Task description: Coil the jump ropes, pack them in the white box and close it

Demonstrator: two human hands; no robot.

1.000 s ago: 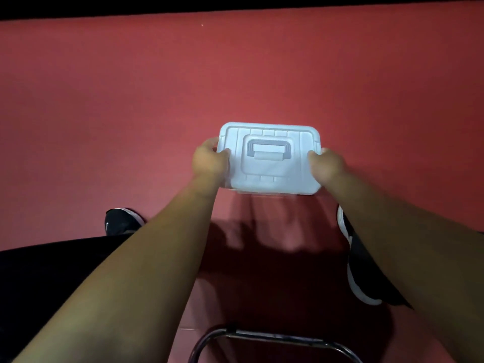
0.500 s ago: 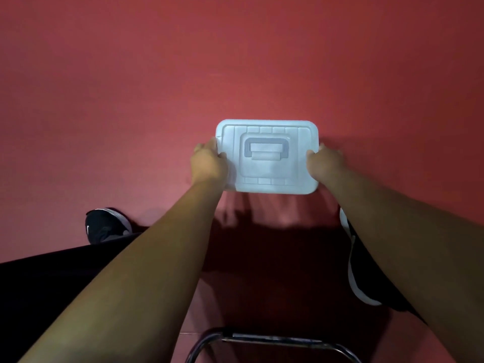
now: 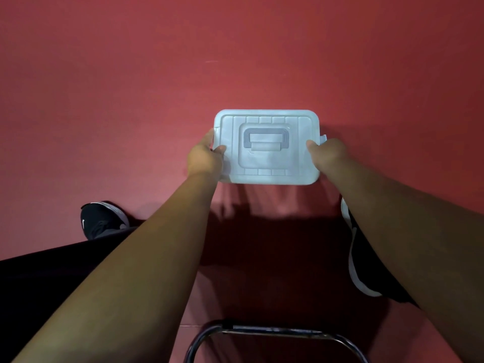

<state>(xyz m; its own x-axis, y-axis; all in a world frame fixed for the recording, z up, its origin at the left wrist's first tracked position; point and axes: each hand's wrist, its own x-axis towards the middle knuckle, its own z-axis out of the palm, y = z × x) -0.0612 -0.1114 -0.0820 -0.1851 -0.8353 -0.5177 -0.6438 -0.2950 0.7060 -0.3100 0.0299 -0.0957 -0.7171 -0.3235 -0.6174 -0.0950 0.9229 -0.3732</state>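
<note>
The white box sits on the red floor with its ribbed lid on and a grey handle lying flat in the lid's recess. My left hand grips the box's left end, thumb on the lid's edge. My right hand grips the right end, thumb on the lid, beside a small white side latch. No jump rope is visible; the box's inside is hidden under the lid.
Red floor spreads all around the box. My black shoe rests at the left, another black-and-white shoe at the right under my forearm. A dark metal chair frame curves along the bottom edge.
The view has tilted down, so the dark strip at the top is gone. Both hands stay on the box ends; their thumbs have shifted slightly onto the lid.
</note>
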